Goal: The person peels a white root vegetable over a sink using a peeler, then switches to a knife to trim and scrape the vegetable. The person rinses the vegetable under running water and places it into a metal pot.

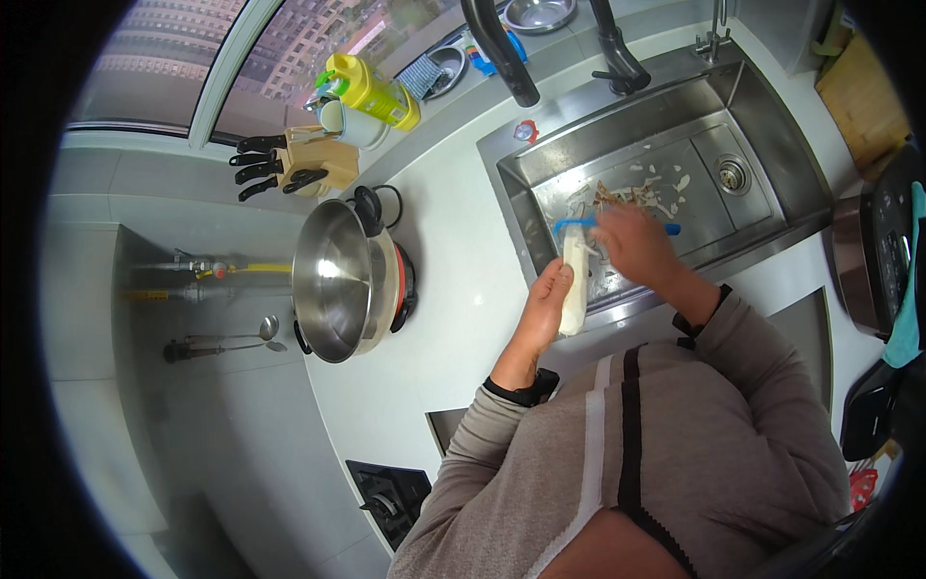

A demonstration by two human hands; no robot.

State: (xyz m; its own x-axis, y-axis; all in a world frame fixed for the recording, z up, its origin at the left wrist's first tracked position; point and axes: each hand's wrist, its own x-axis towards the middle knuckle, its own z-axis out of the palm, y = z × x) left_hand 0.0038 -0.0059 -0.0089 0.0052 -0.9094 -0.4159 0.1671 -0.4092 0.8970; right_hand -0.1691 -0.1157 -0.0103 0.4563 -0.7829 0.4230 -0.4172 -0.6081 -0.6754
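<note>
My left hand grips a pale, peeled root vegetable by its side, at the near left edge of the steel sink. Over the far end of the root lies the blade end of a blue peeler. My right hand is closed around the peeler, whose blue handle sticks out on the right. A thin shaving hangs from the root near my right fingers. Brown and white peelings lie scattered on the sink floor below my hands, left of the drain.
A steel pot stands on the counter at the left, with a knife block behind it. A yellow bottle is on the window ledge. The black faucet overhangs the sink's back edge. An appliance stands at the right.
</note>
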